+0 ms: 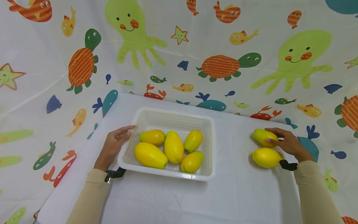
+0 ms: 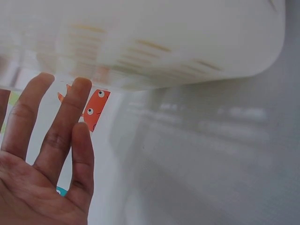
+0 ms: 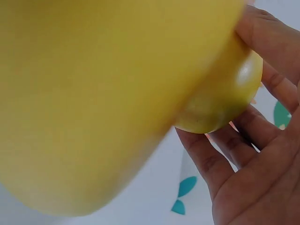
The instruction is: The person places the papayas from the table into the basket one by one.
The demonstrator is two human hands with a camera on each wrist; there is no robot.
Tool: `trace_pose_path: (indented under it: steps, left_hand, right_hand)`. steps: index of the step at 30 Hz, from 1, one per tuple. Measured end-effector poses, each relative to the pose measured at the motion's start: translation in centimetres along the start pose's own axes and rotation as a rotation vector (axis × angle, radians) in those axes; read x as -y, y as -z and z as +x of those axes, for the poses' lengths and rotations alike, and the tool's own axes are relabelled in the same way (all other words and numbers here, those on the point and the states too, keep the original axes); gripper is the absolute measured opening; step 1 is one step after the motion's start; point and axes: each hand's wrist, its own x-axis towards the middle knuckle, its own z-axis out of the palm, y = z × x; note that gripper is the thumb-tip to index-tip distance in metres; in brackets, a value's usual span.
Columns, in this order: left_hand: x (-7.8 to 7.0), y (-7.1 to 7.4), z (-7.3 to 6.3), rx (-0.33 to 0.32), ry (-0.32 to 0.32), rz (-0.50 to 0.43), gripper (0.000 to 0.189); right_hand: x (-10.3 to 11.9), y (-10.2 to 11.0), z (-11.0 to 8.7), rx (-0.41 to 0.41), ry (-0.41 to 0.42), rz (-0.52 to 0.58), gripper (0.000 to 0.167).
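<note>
Gripping the far fruit (image 1: 260,137), right of the basket (image 1: 173,173)!
Nearest, five yellow fruits (image 1: 174,147) sit inside; my left hand (image 1: 114,141) is at its left rim, fingers loosely extended. Right of it, past the nearer fruit (image 1: 267,157), my right hand (image 1: 289,143) curls round the far one: securing step, I'd judge, and lifting calls for a snug hold. It's smooth, yellow, greenish towards the basket.

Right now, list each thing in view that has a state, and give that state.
White perforated plastic basket: upright, partly filled.
Five yellow oval fruits: lying inside the basket.
Rear yellow oval fruit at right, greenish-ended: gripped; whether lifted, unclear.
Front yellow oval fruit at right: lying on the white table, ungripped.
Bare left hand: at the basket's left side, fingers loosely bent.
Bare right hand: gripping the rear fruit.
</note>
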Motion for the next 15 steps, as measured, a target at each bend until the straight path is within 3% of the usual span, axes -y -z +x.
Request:
trace_pose_path:
  steps: [15]
  left_hand:
    - [0.2, 0.0, 0.1, -0.007, 0.001, -0.005, 0.055]
  right_hand:
    - [2.5, 1.4, -0.7, -0.108, 0.129, -0.053, 0.066]
